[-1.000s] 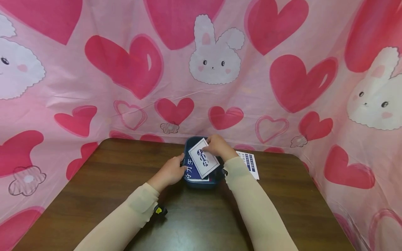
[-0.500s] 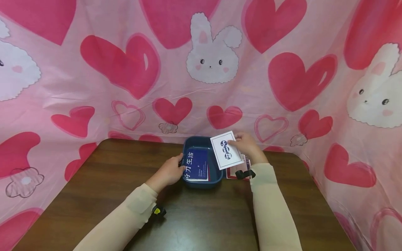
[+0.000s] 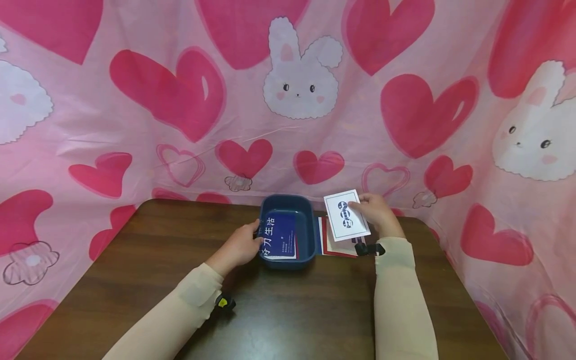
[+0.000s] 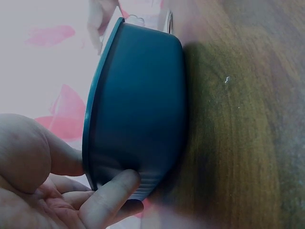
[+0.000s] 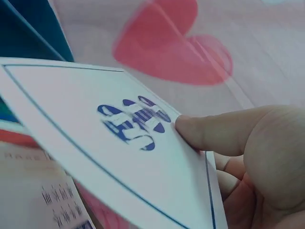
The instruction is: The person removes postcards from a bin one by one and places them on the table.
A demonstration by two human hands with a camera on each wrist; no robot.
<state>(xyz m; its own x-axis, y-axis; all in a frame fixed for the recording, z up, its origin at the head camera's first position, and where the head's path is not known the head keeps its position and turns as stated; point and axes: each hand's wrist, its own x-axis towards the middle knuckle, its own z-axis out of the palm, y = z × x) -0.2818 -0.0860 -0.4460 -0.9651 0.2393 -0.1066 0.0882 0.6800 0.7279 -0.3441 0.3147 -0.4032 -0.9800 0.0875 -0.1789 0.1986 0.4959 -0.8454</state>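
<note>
A pink cloth printed with red hearts and white rabbits (image 3: 135, 100) fills the upper half of the head view, and below it the dark brown wooden table (image 3: 288, 310) takes up the lower middle. At the table's far edge, centre of the frame, sits the dark blue plastic tub (image 3: 288, 232), with a blue booklet with white lettering (image 3: 280, 236) lying inside it. My left hand (image 3: 238, 246) grips the tub's left wall: in the left wrist view my thumb lies over the rim and my fingers (image 4: 112, 200) curl against the outer side. Just right of the tub, flat on the table, lies a red-and-white printed sheet (image 3: 335, 245). Above that sheet I hold up a white card with a thin blue border and a blue emblem (image 3: 346, 215), clear of the tub and to its right. My right hand (image 3: 378, 214) pinches the card's right edge, thumb (image 5: 214, 131) on its printed face, fingers behind.
</note>
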